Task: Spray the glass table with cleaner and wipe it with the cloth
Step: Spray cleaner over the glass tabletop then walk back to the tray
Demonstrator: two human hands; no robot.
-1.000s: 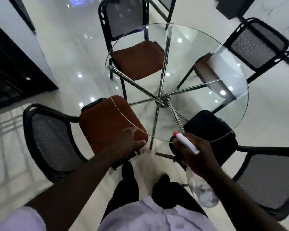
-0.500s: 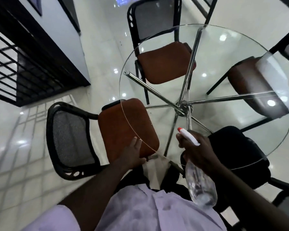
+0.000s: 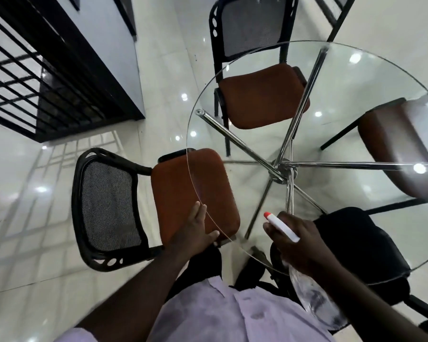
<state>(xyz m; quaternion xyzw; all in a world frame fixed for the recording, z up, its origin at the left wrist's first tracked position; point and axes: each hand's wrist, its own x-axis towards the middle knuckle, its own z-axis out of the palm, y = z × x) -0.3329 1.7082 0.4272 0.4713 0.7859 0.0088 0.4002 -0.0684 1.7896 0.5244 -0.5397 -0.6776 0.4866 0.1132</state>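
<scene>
A round glass table (image 3: 351,77) on crossed chrome legs (image 3: 279,169) fills the right half of the head view. My right hand (image 3: 297,245) grips a clear spray bottle (image 3: 311,297) with a white head and red nozzle (image 3: 267,215), held over the table's near edge and pointing toward the centre. My left hand (image 3: 195,233) rests flat with fingers apart at the near left rim of the glass, above a chair seat. No cloth is visible.
Brown-seated chairs with black mesh backs stand at the left (image 3: 188,193), far side (image 3: 260,95) and right (image 3: 400,149). A black-seated chair (image 3: 356,243) sits under the near right edge. Black metal bars (image 3: 35,70) stand at the left on a glossy white floor.
The view has shifted closer to the table and to the left. My left hand stays at the glass rim, and my right hand still holds the bottle over the near edge.
</scene>
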